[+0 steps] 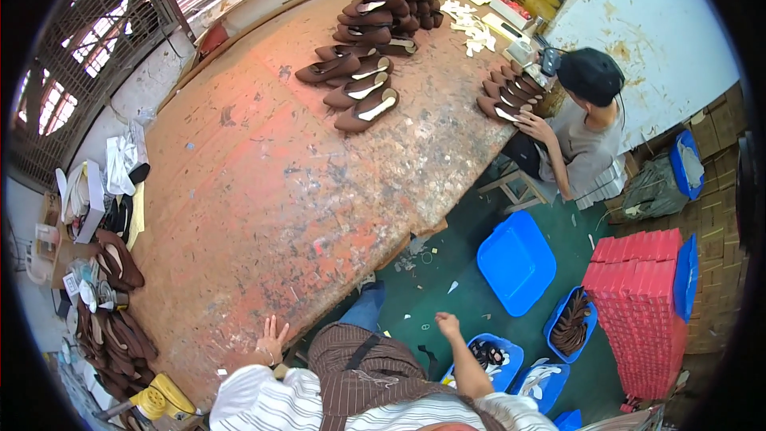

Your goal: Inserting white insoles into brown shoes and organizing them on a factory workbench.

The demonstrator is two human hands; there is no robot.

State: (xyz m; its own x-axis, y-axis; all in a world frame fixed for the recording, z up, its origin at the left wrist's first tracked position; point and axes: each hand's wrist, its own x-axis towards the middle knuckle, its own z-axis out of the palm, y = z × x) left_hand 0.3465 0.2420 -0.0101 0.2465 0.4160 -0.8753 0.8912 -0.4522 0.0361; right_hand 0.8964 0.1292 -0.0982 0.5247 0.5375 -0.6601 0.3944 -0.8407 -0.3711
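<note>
My left hand lies on the near edge of the worn wooden table, its fingers spread and nothing in it. Out past the table's edge, my right hand hangs over the green floor with its fingers curled in; no object shows in it. Below that hand stands a blue basin with dark and white pieces in it. Far from both hands, brown slip-on shoes stand in rows at the back of the table, pale insoles showing in several.
At the right side a co-worker in a dark cap sits touching a row of brown shoes. A blue tub sits on the floor near stacked red boxes. More shoes and a yellow tool crowd the left end.
</note>
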